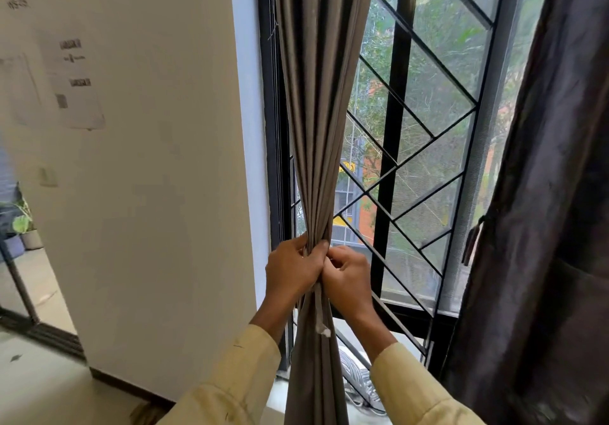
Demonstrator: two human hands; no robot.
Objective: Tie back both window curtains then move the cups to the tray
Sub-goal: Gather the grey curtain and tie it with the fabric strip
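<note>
The left grey curtain (316, 101) hangs gathered into a tight bunch in front of the window. My left hand (291, 271) is clenched around the bunch at its narrowest point. My right hand (347, 276) presses against it from the right, fingers pinched on a pale tie strip (320, 317) whose loose end dangles below my hands. The right curtain (543, 227), darker, hangs at the right edge with a tie (473, 241) around it. No cups or tray are in view.
A black window grille (389, 174) with diagonal bars stands behind the curtains. A white wall (148, 194) with taped papers (74, 75) fills the left. Potted plants (23, 230) sit far left. A striped cloth (357, 377) lies by the window's foot.
</note>
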